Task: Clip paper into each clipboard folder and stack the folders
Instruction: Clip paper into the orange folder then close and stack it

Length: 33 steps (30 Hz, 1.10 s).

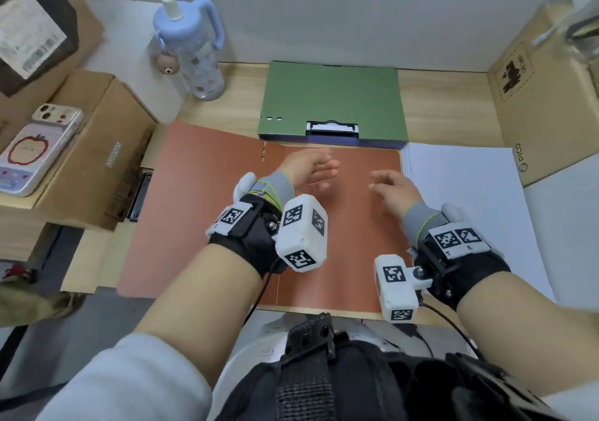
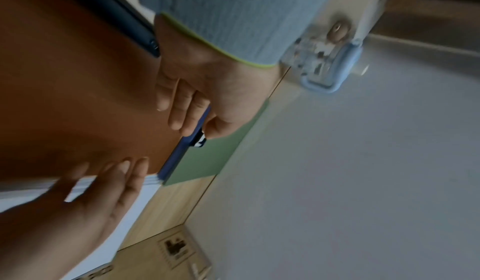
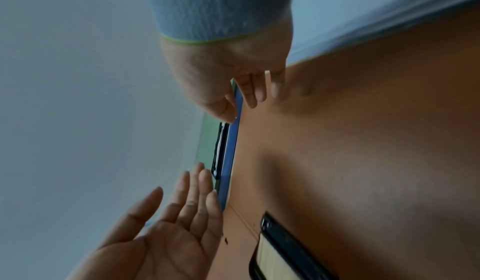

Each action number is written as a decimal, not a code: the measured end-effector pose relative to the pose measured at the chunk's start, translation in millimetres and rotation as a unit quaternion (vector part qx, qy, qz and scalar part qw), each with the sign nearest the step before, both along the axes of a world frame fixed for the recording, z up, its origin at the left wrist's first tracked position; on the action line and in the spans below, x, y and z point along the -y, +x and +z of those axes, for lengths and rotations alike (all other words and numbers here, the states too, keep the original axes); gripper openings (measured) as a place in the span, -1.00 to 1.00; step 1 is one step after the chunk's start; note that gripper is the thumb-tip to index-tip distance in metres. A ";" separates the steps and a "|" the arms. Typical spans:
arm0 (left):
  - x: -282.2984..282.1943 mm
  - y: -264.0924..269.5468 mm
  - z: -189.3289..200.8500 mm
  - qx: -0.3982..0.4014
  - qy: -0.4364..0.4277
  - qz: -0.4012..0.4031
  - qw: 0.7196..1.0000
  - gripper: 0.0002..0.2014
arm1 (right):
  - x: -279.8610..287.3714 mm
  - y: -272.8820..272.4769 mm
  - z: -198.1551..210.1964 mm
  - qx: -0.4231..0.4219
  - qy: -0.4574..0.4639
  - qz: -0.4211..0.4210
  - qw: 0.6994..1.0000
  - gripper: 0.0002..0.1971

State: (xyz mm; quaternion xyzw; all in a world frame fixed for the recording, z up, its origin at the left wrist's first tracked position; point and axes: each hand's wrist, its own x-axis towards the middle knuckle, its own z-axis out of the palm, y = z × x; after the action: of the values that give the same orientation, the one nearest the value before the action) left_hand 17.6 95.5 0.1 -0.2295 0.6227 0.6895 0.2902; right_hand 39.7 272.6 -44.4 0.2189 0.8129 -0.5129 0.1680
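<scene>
An orange-brown folder (image 1: 210, 226) lies open and flat on the desk, with its black clip (image 1: 140, 195) at its left edge. Behind it a green folder (image 1: 330, 96) lies shut on a blue one, a black clip (image 1: 332, 128) at its near edge. A stack of white paper (image 1: 470, 193) sits right of the orange folder. My left hand (image 1: 311, 168) and right hand (image 1: 389, 187) are over the orange folder's right half, fingers straight, holding nothing. The left wrist view shows my left hand (image 2: 187, 120) open above the orange folder (image 2: 78, 78). The right wrist view shows my right hand (image 3: 246, 91) likewise.
A pale blue water bottle (image 1: 194, 51) stands at the back left. Cardboard boxes (image 1: 97, 148) on the left carry a phone (image 1: 35, 155). Another cardboard box (image 1: 544, 96) stands at the right, behind the paper. The desk's front edge (image 1: 324, 313) runs just beyond my wrists.
</scene>
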 end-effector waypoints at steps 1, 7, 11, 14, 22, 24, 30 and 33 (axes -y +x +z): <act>-15.0 1.5 -1.1 0.013 0.003 -0.013 1.000 -0.85 | -12.0 2.1 0.0 -0.002 0.009 -0.019 1.000 -0.65; -82.7 14.3 -10.7 0.080 0.020 -0.062 0.995 -0.60 | -83.3 13.8 -4.9 0.025 0.087 -0.124 0.988 -0.53; -116.7 20.3 -14.4 0.111 0.021 -0.069 0.991 -0.61 | -127.8 23.0 -6.7 0.059 0.145 -0.189 0.969 -0.45; -134.4 24.7 -20.7 0.140 0.040 -0.076 0.986 -0.74 | -155.2 30.4 -8.9 0.085 0.178 -0.216 0.956 -0.37; -155.5 26.3 -32.2 0.202 0.059 -0.026 0.977 -0.69 | -190.5 47.5 -19.7 0.170 0.187 -0.227 0.941 -0.25; -154.9 27.7 -29.4 0.195 0.044 -0.033 0.979 -0.56 | -191.6 48.4 -22.1 0.181 0.182 -0.227 0.939 -0.24; -156.2 25.1 -38.9 0.187 0.055 -0.023 0.981 -0.65 | -187.5 47.4 -24.2 0.199 0.183 -0.209 0.940 -0.29; -158.2 25.0 -32.8 0.166 0.034 -0.046 0.984 -0.81 | -181.5 46.8 -21.3 0.196 0.182 -0.191 0.945 -0.22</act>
State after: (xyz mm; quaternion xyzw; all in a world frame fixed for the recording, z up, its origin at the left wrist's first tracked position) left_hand 42.6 253.8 -32.6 -0.3023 0.5519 0.6483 0.4287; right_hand 86.5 454.1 -65.7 0.4929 0.7863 -0.3258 0.1808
